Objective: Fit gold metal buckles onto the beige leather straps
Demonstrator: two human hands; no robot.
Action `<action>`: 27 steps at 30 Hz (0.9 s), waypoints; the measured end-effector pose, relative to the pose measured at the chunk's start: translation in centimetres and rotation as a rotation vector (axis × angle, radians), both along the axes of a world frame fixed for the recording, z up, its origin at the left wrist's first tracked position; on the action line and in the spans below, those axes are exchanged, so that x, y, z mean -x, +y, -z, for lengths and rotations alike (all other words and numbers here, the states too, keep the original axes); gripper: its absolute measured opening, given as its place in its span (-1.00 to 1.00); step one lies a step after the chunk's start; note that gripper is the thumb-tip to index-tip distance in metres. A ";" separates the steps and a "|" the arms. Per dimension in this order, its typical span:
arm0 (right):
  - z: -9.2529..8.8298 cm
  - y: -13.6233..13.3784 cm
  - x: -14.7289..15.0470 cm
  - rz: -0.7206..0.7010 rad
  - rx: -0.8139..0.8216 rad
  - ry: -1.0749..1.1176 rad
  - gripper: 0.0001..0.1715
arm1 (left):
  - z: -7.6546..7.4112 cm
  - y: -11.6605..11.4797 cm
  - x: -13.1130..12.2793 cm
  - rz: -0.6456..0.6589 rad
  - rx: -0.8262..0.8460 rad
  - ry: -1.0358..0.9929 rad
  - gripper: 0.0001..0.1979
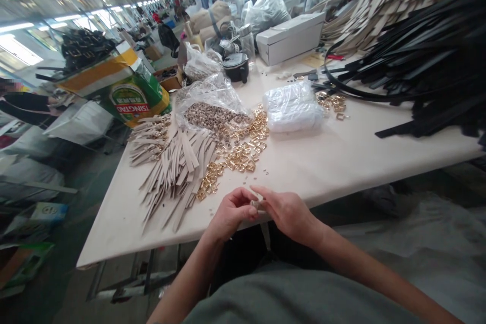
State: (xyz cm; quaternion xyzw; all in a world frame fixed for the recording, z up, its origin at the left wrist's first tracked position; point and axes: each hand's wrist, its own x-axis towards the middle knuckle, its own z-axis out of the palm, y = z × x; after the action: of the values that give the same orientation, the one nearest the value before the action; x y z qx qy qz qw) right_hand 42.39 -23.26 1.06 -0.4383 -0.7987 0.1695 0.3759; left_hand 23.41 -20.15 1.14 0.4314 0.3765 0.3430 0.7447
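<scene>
At the table's front edge, my left hand [232, 211] and my right hand [290, 212] meet with fingers closed around a beige strap [267, 235]. Part of the strap hangs down below my fingers; the exact grip is partly hidden. Just beyond lie gold buckles [245, 157] in a loose heap. To their left spreads a pile of beige straps [176, 167]. Behind these, small brown loops [212, 115] spill from a clear plastic bag [212, 92].
A plastic-wrapped white bundle [292, 106] sits mid-table, with a white box [290, 38] and a black pot [235, 67] behind. Black straps [429, 61] overhang the right side. A green carton [132, 93] stands beyond the left edge. A person [28, 104] is at far left.
</scene>
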 end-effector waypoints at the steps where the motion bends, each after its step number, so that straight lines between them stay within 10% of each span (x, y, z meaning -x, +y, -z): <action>1: 0.0 -0.2 0.1 0.006 -0.004 0.008 -0.54 | -0.1 -0.3 -0.1 -0.006 0.005 -0.012 -0.60; 27: -1.0 -0.2 -0.4 0.061 0.262 -0.061 -0.70 | -0.6 -1.3 -0.8 -0.120 -0.265 0.411 -0.73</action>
State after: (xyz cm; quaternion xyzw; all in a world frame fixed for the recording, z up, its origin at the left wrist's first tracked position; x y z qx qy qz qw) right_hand 42.75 -23.48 2.07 -0.5126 -0.7671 0.2474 0.2959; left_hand 24.25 -21.48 1.72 0.5628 0.4965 0.3379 0.5679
